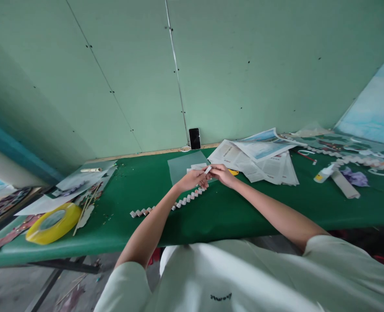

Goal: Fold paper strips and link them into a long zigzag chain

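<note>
Near the middle of the green table, my left hand (194, 180) and my right hand (222, 174) meet with their fingertips close together. Between them is a small folded strip of paper (208, 170), pinched by the fingers of both. A zigzag chain of folded paper (185, 200) runs from under my left hand toward the lower left, crossing beneath my left forearm. Just behind the hands lie pale paper strips (198, 166) on a translucent sheet (182, 167). A yellow object (233, 172) shows in part beside my right hand.
A phone (195, 138) leans against the wall. Newspapers (260, 160) spread to the right, before a glue bottle (323, 173), a grey block (345, 184) and a purple crumpled piece (356, 177). At left are a yellow tape roll (74, 216) and thin sticks (86, 208). Another zigzag chain (351, 160) lies far right.
</note>
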### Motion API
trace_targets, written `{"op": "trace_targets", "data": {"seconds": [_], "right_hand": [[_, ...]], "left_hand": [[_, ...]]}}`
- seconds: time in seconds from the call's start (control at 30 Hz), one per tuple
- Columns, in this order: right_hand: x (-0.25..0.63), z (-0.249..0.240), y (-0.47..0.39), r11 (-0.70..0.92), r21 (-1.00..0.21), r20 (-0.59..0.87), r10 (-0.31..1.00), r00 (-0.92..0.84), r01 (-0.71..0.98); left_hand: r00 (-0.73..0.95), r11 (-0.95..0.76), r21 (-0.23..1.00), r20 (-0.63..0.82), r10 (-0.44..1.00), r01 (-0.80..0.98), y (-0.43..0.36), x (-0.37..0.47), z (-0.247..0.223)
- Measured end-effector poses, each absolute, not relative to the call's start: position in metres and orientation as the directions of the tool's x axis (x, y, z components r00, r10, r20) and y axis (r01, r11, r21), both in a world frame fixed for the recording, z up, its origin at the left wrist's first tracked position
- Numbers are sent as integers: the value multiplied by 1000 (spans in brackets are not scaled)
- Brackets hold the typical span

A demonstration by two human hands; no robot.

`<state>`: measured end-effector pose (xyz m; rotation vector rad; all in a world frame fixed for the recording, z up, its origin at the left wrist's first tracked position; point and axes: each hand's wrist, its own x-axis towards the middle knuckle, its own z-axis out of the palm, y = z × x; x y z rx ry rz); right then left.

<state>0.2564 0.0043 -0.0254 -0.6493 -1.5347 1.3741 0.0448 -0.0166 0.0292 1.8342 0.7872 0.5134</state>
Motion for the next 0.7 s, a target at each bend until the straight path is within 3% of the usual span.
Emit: {"op": "trace_targets", "data": {"seconds": [0.1, 0.33, 0.7], "right_hand": [[268, -21, 3, 285, -941, 338, 811, -478, -182], [273, -18, 9, 450, -889, 382, 834, -397, 90], [267, -14, 2, 498, -860, 437, 831, -345, 110]], "left_hand": [[700, -291, 904, -13, 714, 313, -15, 44, 28], [719, -323, 888, -12, 695, 327, -11, 43, 20], [672, -317, 889, 15, 740, 330, -14, 43, 24]]}}
